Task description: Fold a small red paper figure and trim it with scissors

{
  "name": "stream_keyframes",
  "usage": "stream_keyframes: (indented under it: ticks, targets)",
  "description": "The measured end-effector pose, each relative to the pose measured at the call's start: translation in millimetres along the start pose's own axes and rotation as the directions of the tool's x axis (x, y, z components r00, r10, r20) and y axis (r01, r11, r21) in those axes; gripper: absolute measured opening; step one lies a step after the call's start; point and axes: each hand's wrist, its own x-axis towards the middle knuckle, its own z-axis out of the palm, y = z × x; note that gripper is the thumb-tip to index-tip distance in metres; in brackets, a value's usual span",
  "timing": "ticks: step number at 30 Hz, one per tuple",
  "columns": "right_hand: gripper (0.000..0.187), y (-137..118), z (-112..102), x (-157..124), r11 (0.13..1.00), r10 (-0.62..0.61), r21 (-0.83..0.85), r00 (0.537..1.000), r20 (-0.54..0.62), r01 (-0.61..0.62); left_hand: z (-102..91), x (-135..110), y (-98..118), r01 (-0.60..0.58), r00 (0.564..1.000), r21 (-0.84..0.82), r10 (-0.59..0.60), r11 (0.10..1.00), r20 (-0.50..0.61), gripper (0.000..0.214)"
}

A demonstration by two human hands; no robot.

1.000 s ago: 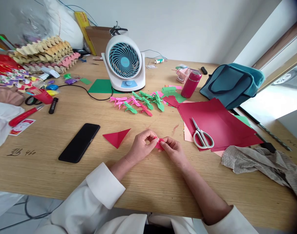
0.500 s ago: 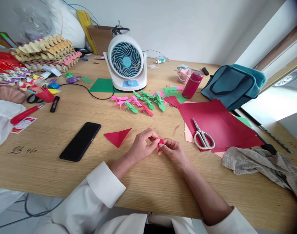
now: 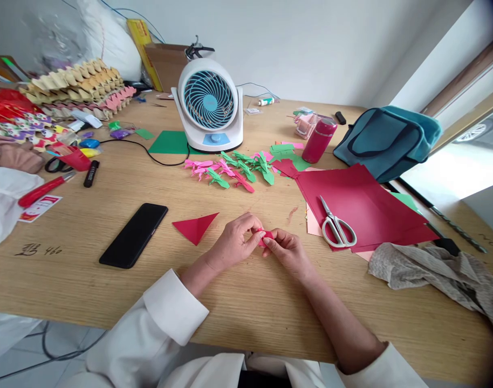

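A small folded red paper piece (image 3: 264,235) is pinched between both of my hands just above the wooden table (image 3: 246,302). My left hand (image 3: 234,241) closes on it from the left, thumb and fingers curled round it. My right hand (image 3: 289,251) grips it from the right, and most of the paper is hidden by the fingers. A red paper triangle (image 3: 195,227) lies flat to the left of my left hand.
A black phone (image 3: 134,235) lies at the left. Scissors (image 3: 336,223) rest on red paper sheets (image 3: 363,207) at the right, with a grey cloth (image 3: 436,269) nearer. Pink and green folded figures (image 3: 234,170), a white fan (image 3: 209,106), a red bottle (image 3: 318,140) and a blue bag (image 3: 388,140) stand behind.
My fingers have drawn closer together on the red piece, folding it tighter. The hands have stayed in the same spot on the table.
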Motion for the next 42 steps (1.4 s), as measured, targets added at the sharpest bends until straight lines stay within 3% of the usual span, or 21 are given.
stream_keyframes:
  ticks: [8, 16, 26, 32, 36, 38, 42]
  targets:
    - [0.039, 0.3, 1.9, 1.1, 1.000, 0.006, -0.020, 0.998, -0.061, -0.007, 4.4, -0.9, -5.8, 0.082, 0.997, 0.013, -0.082, 0.997, 0.006, 0.009]
    - [0.036, 8.3, -0.7, 3.0, 1.000, 0.006, -0.023, 0.999, -0.053, -0.007, 3.0, 0.2, -6.8, 0.048, 0.999, -0.031, -0.048, 0.998, 0.020, 0.011]
    - [0.037, 5.1, -2.3, 1.6, 0.997, -0.002, -0.074, 0.999, -0.041, -0.001, 6.5, 1.2, -1.2, 0.132, 0.991, -0.030, -0.132, 0.991, -0.006, 0.014]
    - [0.033, 5.7, -1.5, 0.1, 0.997, -0.026, -0.074, 0.999, -0.046, 0.023, 4.6, -0.5, -0.4, 0.089, 0.996, 0.007, -0.089, 0.996, 0.006, 0.013]
    - [0.032, 4.1, 1.1, 0.3, 0.997, -0.061, -0.045, 0.994, -0.091, 0.057, 7.8, -1.4, 0.3, 0.222, 0.974, -0.122, -0.226, 0.967, -0.017, 0.005]
    - [0.033, 3.1, 2.8, 0.7, 0.998, -0.070, -0.012, 0.990, -0.120, 0.069, 11.2, -1.8, 0.5, 0.280, 0.958, -0.194, -0.287, 0.940, -0.008, 0.018]
    - [0.033, 2.2, 6.3, 0.5, 0.996, -0.069, 0.051, 0.986, -0.149, 0.077, 18.2, -3.2, -0.8, 0.332, 0.940, -0.175, -0.340, 0.927, -0.012, 0.010]
